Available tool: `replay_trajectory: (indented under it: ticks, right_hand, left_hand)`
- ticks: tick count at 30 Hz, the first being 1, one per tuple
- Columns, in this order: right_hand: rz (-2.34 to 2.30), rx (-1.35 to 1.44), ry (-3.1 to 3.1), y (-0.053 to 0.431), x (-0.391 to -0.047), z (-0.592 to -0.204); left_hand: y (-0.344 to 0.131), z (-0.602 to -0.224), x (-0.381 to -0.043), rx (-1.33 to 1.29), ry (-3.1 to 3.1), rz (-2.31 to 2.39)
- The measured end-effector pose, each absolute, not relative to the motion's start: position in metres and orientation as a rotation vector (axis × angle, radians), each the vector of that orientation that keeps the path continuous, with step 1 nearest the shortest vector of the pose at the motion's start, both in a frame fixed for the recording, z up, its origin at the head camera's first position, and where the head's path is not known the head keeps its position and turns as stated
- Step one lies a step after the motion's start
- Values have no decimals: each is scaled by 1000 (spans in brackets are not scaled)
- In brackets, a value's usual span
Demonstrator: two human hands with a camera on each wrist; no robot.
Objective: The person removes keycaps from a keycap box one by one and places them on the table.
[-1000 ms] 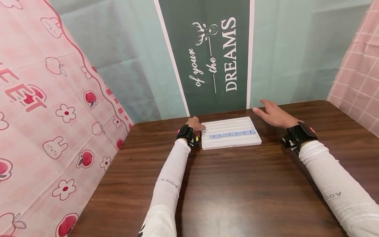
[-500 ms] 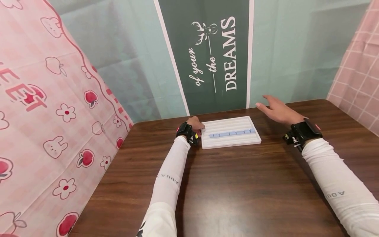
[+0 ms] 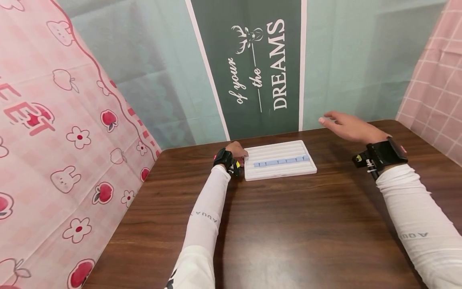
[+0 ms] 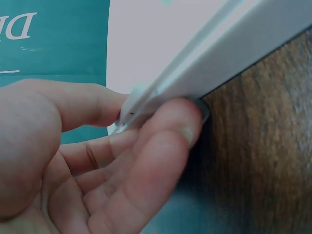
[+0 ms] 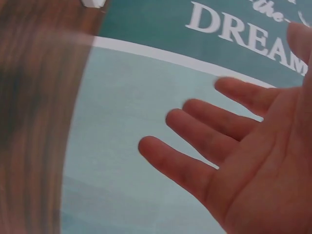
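Observation:
A shallow white tray (image 3: 280, 173) with ridged rows lies near the far edge of the table. Along one row sits a line of several pale blue blocks (image 3: 282, 161). My left hand (image 3: 236, 150) grips the tray's left side; in the left wrist view, the thumb and curled fingers (image 4: 161, 156) pinch its white edge. To the right of the tray, apart from it, my right hand (image 3: 353, 127) hangs above the table holding nothing. The right wrist view shows its fingers (image 5: 180, 168) spread and nearly straight.
The brown wooden table (image 3: 281, 228) reaches back to a green curtain (image 3: 258, 72) with white lettering. A pink printed cloth (image 3: 72, 140) hangs on the left, a pink checked one (image 3: 438, 88) on the right.
My right hand has moved to the right and slightly up, away from the tray. The left hand keeps its grip on the tray, which stays nearly in place.

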State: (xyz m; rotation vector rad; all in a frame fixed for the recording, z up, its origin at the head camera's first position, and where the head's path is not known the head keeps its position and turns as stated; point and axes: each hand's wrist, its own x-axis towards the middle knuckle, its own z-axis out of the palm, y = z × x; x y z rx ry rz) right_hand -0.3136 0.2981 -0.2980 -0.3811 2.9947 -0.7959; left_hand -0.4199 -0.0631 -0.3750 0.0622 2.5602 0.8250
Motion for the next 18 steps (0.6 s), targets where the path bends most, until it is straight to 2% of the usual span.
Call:
replay_trajectory:
  ticks: [18]
  right_hand:
    - [-549,-550,3129,275,-281,-261]
  left_hand:
    - [-64,-379,-425,73,2570,821]
